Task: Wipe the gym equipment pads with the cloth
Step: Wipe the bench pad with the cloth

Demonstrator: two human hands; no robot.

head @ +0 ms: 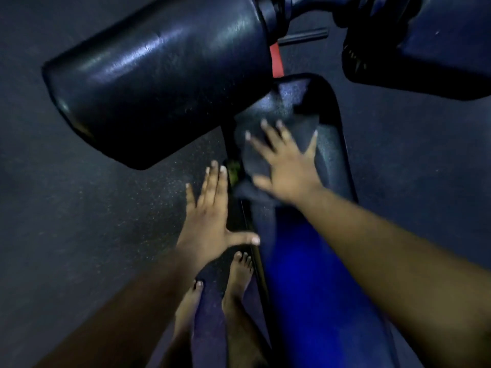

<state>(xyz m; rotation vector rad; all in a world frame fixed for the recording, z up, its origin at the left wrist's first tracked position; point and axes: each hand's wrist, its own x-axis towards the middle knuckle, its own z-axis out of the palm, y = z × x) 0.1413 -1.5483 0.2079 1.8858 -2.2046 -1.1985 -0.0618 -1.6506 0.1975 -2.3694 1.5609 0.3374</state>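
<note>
A dark cloth (268,128) lies spread on the far end of a long black and blue bench pad (332,160). My right hand (284,160) presses flat on the cloth with fingers spread; it is blurred. Beside the bench's left edge my left hand (210,208) is held flat, fingers straight, with the thumb touching the pad's rim. A large black roller pad (159,73) hangs over the bench's far end at the upper left. A second black roller pad (438,41) sits at the upper right.
Dark speckled rubber floor (79,195) surrounds the bench. A red frame bar (276,59) and black axle join the two rollers above the bench. My bare feet (236,282) stand on the floor left of the bench.
</note>
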